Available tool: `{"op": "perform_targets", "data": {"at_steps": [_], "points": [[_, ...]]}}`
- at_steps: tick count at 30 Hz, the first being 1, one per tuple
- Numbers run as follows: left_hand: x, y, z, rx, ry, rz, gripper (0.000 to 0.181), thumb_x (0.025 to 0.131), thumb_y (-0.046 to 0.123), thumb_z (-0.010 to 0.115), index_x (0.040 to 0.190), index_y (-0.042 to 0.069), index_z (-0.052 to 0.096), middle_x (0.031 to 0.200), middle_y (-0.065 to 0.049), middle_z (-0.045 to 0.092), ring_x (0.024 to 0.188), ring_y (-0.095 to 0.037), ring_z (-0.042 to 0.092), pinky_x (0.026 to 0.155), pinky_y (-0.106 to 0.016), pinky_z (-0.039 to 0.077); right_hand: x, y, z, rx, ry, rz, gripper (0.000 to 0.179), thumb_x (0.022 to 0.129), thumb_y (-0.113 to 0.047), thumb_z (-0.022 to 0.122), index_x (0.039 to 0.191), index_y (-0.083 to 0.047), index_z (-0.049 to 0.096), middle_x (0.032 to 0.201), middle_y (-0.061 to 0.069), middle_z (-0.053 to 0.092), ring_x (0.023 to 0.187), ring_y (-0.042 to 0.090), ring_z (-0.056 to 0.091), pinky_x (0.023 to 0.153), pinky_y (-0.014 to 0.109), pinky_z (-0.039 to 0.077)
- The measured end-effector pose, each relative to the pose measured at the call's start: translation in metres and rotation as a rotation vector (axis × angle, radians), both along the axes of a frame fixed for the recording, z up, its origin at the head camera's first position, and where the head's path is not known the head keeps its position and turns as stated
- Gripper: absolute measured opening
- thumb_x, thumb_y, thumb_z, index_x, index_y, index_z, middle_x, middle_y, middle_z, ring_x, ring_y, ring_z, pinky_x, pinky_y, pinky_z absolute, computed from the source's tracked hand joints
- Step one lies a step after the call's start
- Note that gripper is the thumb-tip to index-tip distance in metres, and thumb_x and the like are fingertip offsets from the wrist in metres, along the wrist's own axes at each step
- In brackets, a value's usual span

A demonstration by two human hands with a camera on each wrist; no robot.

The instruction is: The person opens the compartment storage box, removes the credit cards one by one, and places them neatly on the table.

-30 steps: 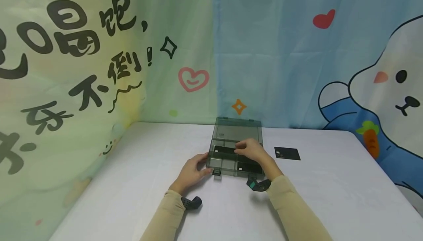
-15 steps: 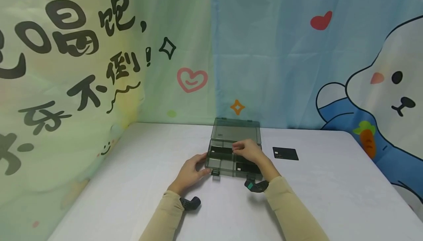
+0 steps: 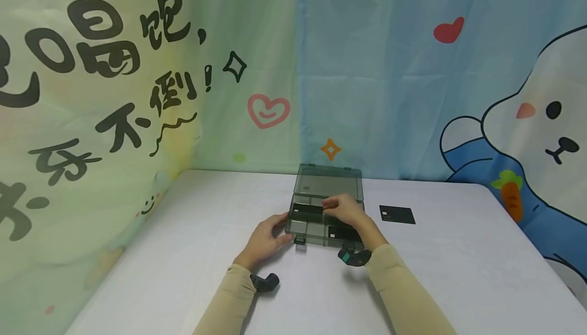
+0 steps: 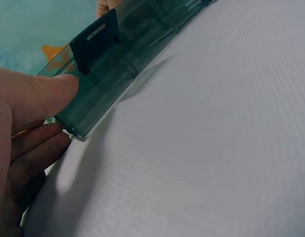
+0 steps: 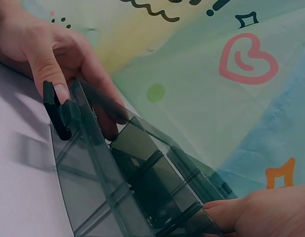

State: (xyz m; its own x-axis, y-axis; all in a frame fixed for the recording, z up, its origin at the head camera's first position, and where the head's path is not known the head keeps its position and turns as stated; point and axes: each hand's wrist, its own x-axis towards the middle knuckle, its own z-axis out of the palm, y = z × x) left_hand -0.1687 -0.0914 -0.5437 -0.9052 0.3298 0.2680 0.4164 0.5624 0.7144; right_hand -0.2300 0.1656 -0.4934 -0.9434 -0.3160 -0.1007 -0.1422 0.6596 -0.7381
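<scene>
Mid-frame, the left hand (image 3: 261,240) grips the box (image 3: 315,229) — inside, a card (image 3: 306,213) lies lengthwise left-to-right, the right hand (image 3: 348,210) at its right end — whether pinching, I can't tell.

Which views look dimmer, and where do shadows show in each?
Head view: brightest, soft shadows on the white table beneath both sleeves; left wrist: dimmer, a shadow beside the green box and left hand; right wrist: also dim, a blurry shadow near the latch.
</scene>
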Motion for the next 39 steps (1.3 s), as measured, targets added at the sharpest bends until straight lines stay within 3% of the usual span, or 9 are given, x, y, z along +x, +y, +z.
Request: {"op": "perform_targets", "data": {"at_steps": [10,19,25,30,39], "points": [[-0.001,0.001,0.0,-0.009,-0.004,0.012,0.063,0.081,0.027,0.071,0.136,0.005,0.05,0.129,-0.01,0.061,0.127,-0.028,0.052,0.112,-0.045,0.037,0.0,0.005,-0.005,-0.172,-0.041,-0.022,0.037,0.092,-0.006,0.059,0.128,0.002,0.056,0.124,0.02,0.061,0.111,0.032,0.062,0.094,0.04,0.054],[0.001,0.001,0.0,-0.017,-0.01,0.011,0.062,0.082,0.028,0.071,0.136,0.004,0.049,0.128,-0.01,0.061,0.126,-0.028,0.052,0.111,-0.045,0.037,0.004,0.004,-0.003,-0.213,-0.024,-0.073,0.031,0.091,-0.01,0.062,0.121,-0.003,0.061,0.119,0.017,0.064,0.106,0.029,0.064,0.087,0.037,0.056],[0.0,0.0,-0.002,-0.015,0.01,0.013,0.062,0.081,0.026,0.071,0.135,0.004,0.05,0.127,-0.01,0.062,0.125,-0.028,0.053,0.111,-0.044,0.038,0.004,0.001,-0.002,-0.181,-0.002,-0.045,0.031,0.089,-0.008,0.064,0.12,-0.003,0.062,0.113,0.016,0.063,0.101,0.027,0.064,0.084,0.036,0.057],[-0.001,-0.001,-0.005,-0.014,0.023,0.016,0.061,0.081,0.025,0.071,0.134,0.004,0.051,0.125,-0.01,0.064,0.124,-0.027,0.054,0.11,-0.044,0.038,0.002,-0.002,-0.001,-0.115,0.004,-0.015,0.036,0.089,-0.01,0.065,0.124,-0.007,0.06,0.116,0.015,0.063,0.107,0.029,0.06,0.087,0.041,0.055],[-0.001,0.0,-0.001,-0.023,0.011,0.005,0.062,0.083,0.029,0.07,0.136,0.005,0.049,0.128,-0.009,0.062,0.125,-0.027,0.054,0.11,-0.045,0.038,-0.009,0.0,-0.001,-0.094,-0.125,0.01,0.038,0.088,-0.009,0.066,0.126,-0.009,0.06,0.114,0.014,0.065,0.112,0.03,0.058,0.096,0.047,0.05]]}}
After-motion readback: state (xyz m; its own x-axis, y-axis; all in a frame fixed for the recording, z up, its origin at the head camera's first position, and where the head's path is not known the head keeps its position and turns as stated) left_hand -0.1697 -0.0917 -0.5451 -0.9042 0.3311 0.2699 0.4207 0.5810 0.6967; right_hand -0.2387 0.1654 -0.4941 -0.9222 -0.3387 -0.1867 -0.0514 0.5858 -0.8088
